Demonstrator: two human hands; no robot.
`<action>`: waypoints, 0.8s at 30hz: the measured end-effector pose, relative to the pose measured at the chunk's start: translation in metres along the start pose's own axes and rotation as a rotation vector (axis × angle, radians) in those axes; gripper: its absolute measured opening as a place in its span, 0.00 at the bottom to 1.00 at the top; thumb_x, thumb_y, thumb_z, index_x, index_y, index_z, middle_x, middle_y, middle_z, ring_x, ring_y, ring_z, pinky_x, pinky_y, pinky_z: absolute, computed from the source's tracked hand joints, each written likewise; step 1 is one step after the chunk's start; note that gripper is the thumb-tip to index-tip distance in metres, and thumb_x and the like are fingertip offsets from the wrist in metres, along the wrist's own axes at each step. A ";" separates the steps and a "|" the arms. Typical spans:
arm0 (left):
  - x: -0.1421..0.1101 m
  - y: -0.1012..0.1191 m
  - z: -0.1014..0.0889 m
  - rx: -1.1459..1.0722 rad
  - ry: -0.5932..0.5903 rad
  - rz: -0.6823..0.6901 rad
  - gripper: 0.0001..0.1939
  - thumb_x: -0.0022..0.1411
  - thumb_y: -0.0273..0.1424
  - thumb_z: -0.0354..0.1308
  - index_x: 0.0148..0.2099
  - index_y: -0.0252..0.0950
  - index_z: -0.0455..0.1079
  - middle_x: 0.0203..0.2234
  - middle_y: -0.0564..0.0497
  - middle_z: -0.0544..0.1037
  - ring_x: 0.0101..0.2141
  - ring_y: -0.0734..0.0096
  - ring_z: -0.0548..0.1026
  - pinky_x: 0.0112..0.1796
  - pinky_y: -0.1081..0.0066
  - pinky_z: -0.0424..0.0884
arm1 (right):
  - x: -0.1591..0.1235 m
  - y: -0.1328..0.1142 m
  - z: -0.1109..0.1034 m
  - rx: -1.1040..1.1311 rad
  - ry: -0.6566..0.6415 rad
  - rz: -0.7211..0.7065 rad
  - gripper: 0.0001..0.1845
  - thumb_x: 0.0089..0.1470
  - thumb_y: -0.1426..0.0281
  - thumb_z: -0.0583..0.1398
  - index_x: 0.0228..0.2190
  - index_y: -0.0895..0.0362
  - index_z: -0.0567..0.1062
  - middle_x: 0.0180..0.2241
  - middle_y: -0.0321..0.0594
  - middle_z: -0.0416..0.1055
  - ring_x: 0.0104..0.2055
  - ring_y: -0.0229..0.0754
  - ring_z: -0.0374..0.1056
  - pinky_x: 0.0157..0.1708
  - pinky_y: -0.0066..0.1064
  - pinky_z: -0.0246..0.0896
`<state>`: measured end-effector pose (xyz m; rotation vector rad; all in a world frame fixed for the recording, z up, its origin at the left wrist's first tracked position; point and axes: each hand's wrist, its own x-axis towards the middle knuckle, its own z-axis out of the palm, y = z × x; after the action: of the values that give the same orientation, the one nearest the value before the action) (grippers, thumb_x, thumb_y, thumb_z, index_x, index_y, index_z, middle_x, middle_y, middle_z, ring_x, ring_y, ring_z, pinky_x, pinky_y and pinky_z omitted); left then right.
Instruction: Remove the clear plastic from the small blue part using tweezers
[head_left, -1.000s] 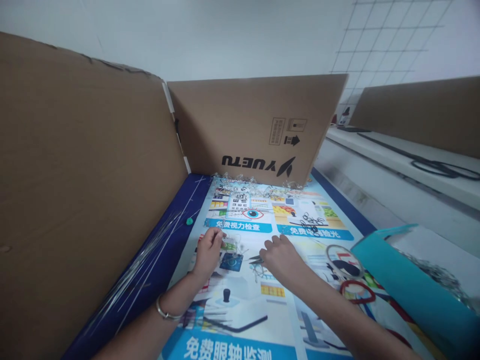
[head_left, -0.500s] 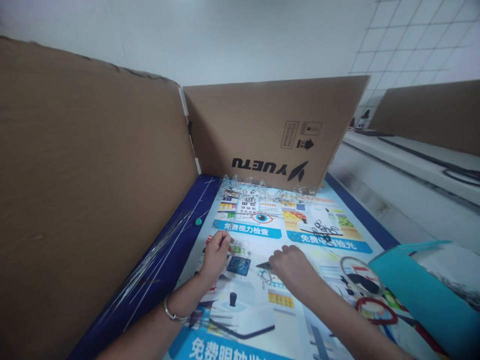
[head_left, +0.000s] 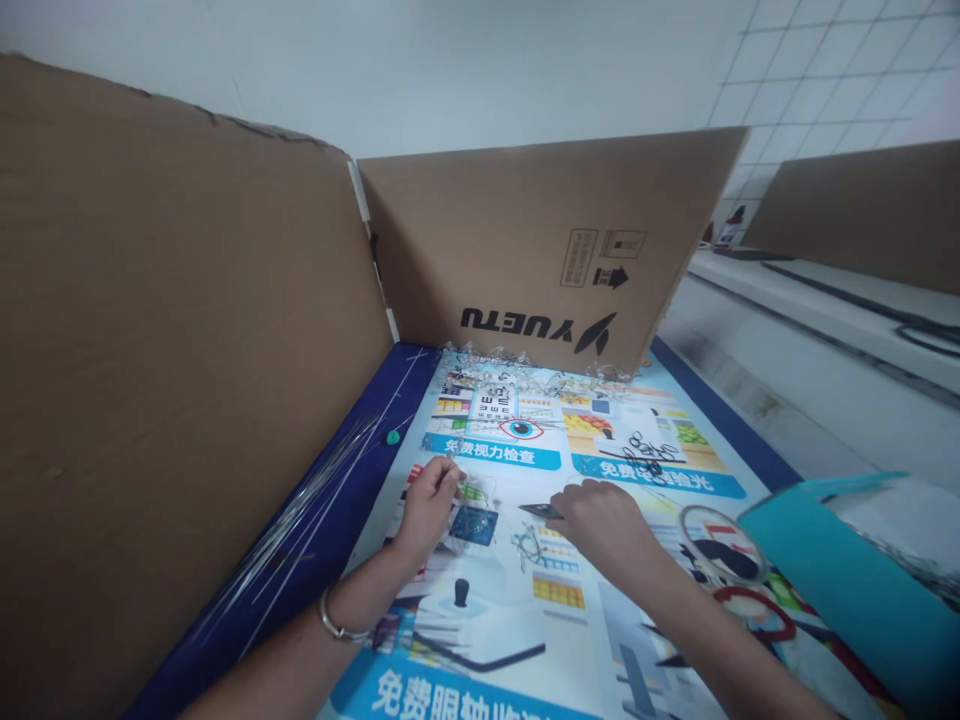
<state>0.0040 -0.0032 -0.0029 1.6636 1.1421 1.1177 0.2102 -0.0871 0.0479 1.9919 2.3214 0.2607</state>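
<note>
My right hand (head_left: pixel 604 525) is closed around a pair of pliers; its dark pointed jaws (head_left: pixel 538 511) point left toward my other hand. My left hand (head_left: pixel 429 508), with a bracelet (head_left: pixel 339 618) on the wrist, pinches what looks like a piece of thin wire (head_left: pixel 484 489), very faint against the printed sheet. Apart from both hands, a small heap of bent wire pieces (head_left: pixel 529 546) lies below the plier jaws. The handles are hidden in my right palm.
Long straight wires (head_left: pixel 307 515) lie at the left by a green lump (head_left: pixel 392 438). Bent wire pieces (head_left: pixel 540 380) line the back cardboard (head_left: pixel 510 240). Black loops (head_left: pixel 643 452), a pale ring (head_left: pixel 684 530), a red ring (head_left: pixel 784 625) and a teal container (head_left: pixel 847 580) are to the right.
My right hand and the pliers have shifted slightly right, away from my left hand and clear of the wire heap. My left hand stays pinched in nearly the same place.
</note>
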 end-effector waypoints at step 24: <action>0.009 -0.009 -0.001 -0.072 0.066 -0.020 0.10 0.57 0.36 0.48 0.30 0.36 0.64 0.23 0.54 0.71 0.24 0.74 0.68 0.28 0.76 0.63 | 0.020 -0.056 -0.011 -0.124 -0.199 -0.027 0.10 0.43 0.84 0.54 0.22 0.61 0.73 0.23 0.47 0.70 0.30 0.49 0.66 0.26 0.34 0.52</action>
<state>0.0029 0.0076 -0.0091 1.5670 1.1450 1.1949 0.1511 -0.0768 0.0502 1.8361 2.1538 0.1894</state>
